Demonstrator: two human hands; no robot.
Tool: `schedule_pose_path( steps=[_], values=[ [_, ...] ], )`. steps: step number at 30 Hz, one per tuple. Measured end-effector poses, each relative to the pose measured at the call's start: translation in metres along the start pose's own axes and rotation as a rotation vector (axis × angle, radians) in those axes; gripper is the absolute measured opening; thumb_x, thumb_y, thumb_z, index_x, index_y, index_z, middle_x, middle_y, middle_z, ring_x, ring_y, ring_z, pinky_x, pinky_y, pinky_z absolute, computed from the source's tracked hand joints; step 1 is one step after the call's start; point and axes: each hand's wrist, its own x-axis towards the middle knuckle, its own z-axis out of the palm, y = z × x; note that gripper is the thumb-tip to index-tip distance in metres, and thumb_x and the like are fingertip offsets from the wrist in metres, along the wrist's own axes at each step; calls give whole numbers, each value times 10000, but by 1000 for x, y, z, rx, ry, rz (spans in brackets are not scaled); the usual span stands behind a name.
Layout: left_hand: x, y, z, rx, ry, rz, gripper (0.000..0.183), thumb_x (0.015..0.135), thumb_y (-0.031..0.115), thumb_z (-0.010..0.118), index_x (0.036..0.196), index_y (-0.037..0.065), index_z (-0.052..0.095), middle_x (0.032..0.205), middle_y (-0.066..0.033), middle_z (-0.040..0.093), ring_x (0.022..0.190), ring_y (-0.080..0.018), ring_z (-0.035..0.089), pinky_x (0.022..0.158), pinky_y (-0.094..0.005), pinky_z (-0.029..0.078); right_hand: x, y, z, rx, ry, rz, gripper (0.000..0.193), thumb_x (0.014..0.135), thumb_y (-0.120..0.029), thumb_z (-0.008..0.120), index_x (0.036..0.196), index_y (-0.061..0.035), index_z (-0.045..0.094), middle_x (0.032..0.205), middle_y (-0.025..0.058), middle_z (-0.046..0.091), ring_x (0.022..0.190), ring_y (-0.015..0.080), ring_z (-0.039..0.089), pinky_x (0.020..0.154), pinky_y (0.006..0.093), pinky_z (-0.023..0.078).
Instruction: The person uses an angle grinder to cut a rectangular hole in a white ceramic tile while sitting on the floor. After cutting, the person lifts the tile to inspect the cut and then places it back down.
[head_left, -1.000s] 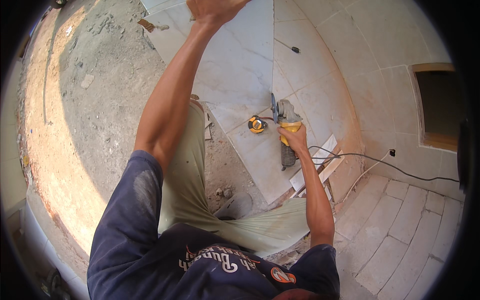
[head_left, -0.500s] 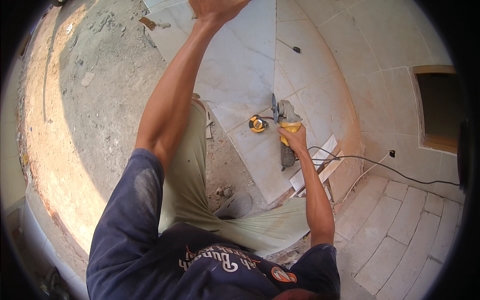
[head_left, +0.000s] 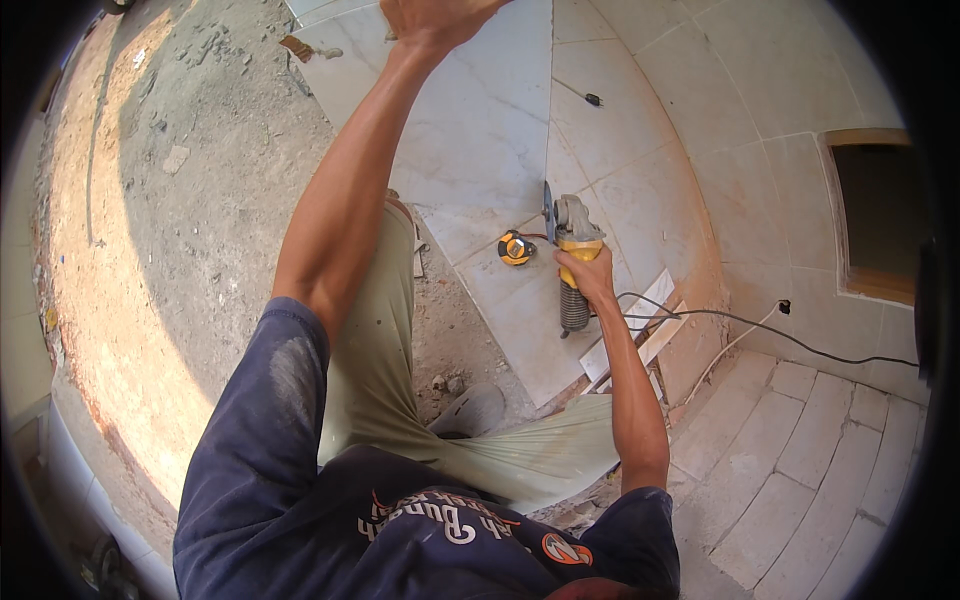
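Observation:
My right hand (head_left: 590,272) is wrapped around the yellow and grey body of an angle grinder (head_left: 575,235). The grinder's disc (head_left: 548,212) stands on edge at the near right corner of a large pale marbled tile (head_left: 470,120). Far forward, my left hand (head_left: 440,18) is over the same tile; the picture's top edge cuts off most of its fingers, so their pose is hidden. Left of the grinder, a yellow and black tape measure (head_left: 515,248) lies on the tiled floor (head_left: 530,340).
A dark cord (head_left: 800,345) runs from the grinder to the right. Narrow tile strips (head_left: 640,320) lie beside my right forearm. A loose plug (head_left: 594,100) rests near the tiled wall (head_left: 740,90), which has a framed opening (head_left: 880,215). Rough rubble ground (head_left: 230,150) spreads to the left.
The grinder has tipped very slightly, its disc edge a little farther forward at the tile's corner. My left hand has shifted slightly to the right.

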Motion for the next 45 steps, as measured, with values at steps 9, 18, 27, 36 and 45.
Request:
schedule_pose_path(
  steps=[9,18,27,36,45],
  values=[
    [-2,4,2,-32,-29,2,879,831,905,626,488,99,551,440,-39,491,417,-176,401,431,-442,305,1,-10,1,12,-2,-31,318,815,-147,875,1029,8,699,869,80,729,656,164,700,589,315,569],
    [-2,2,2,2,0,25,889,837,915,607,486,101,539,438,-45,482,414,-181,396,425,-445,301,0,-11,0,-5,7,-34,314,813,-146,876,1015,16,698,872,81,731,659,165,702,590,317,570],
    [-1,-3,2,-3,41,25,891,837,910,614,469,104,515,423,-46,461,405,-180,382,421,-440,287,2,3,0,-45,4,-36,318,807,-157,875,1017,8,702,863,84,731,647,164,694,588,325,563],
    [1,-8,1,-13,46,7,888,838,903,621,468,105,500,422,-39,446,406,-174,353,422,-438,270,-2,6,3,10,-11,19,356,803,-147,872,1057,12,679,864,80,720,646,169,694,585,324,561],
    [-3,-14,15,-37,142,133,796,780,903,703,508,156,671,372,73,408,339,-84,329,422,-272,160,-5,-86,-7,99,47,-83,355,800,-123,871,1062,17,677,871,91,720,653,182,706,580,324,568]
  ],
)
